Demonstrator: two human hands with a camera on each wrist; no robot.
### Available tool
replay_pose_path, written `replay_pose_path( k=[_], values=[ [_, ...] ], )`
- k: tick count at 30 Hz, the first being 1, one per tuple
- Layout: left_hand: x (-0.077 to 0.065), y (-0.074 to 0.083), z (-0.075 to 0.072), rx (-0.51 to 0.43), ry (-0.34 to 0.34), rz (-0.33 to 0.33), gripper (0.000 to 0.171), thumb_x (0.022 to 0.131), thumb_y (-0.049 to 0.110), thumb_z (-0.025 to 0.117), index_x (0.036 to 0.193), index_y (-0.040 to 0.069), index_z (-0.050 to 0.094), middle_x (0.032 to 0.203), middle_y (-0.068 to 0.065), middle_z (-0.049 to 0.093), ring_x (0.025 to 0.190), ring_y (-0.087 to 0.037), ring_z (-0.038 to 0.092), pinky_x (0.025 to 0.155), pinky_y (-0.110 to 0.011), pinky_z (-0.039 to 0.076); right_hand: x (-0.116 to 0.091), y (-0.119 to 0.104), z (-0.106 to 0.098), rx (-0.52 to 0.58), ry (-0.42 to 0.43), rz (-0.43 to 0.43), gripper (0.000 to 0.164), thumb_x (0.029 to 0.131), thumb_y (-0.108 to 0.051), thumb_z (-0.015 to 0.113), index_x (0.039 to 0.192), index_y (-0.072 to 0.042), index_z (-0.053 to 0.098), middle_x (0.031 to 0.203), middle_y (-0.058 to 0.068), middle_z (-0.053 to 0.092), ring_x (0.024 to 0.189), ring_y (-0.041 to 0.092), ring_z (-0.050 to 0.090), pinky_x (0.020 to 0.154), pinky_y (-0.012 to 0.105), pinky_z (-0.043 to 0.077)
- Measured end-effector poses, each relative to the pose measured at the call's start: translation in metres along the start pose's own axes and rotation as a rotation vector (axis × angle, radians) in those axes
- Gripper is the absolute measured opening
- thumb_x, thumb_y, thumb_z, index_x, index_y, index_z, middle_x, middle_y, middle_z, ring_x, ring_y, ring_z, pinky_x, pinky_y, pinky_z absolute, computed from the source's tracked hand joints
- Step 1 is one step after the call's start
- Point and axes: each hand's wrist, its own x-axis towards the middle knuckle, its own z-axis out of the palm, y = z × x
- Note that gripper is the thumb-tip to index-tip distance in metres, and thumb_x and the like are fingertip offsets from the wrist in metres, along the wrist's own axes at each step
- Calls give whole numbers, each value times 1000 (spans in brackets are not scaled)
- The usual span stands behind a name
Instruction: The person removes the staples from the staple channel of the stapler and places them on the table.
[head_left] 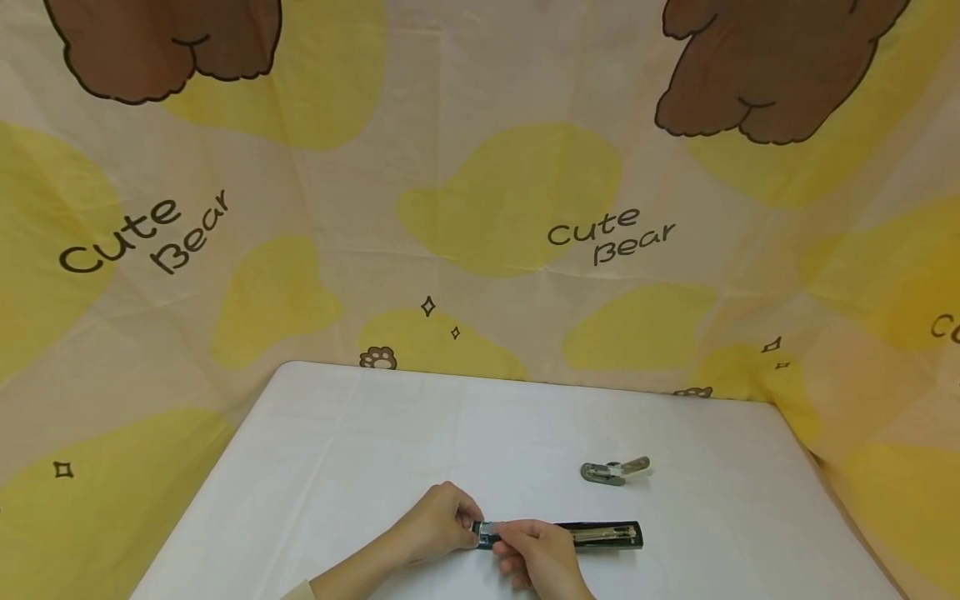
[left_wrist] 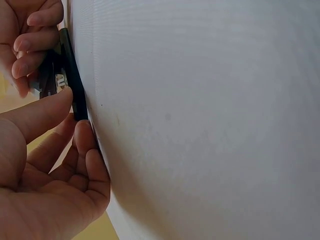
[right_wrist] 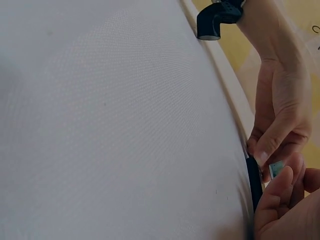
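A long black stapler (head_left: 609, 535) lies across the table in the head view, its metal channel showing along the right part. My left hand (head_left: 437, 523) pinches its left end between thumb and fingers. Over that end, my right hand (head_left: 542, 552) pinches a small shiny piece (right_wrist: 275, 169) between thumb and forefinger; I cannot tell its kind. The other right fingers curl loosely below. Both hands' fingertips are close together in the right wrist view. In the left wrist view the stapler's dark edge (left_wrist: 73, 75) stands against the tabletop, and fingers hide part of it.
A small grey two-armed tool (head_left: 615, 471), spread in a V, lies behind the stapler to the right. The white table (head_left: 375, 433) has rounded far corners. A yellow and beige cloth (head_left: 480, 308) with bear prints hangs close behind it and along the sides.
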Motion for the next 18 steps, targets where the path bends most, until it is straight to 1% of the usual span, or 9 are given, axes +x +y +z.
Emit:
replay_pose_path(
  k=[9,18],
  values=[
    [-1,0,0,-6,0,-10,21,77,-8,83,96,0,79,69,2,59,63,-10,52,58,-23,43,-1,0,1,7,11,-10,25,98,-19,72,108,4,75,78,-1,75,59,5,66,52,19,51],
    [0,0,0,-4,5,8,20,77,-7,83,95,0,79,69,3,59,63,-9,52,58,-23,43,-2,-2,2,-11,32,-12,24,97,-19,73,106,4,76,76,-1,75,57,5,65,51,19,51]
  ],
)
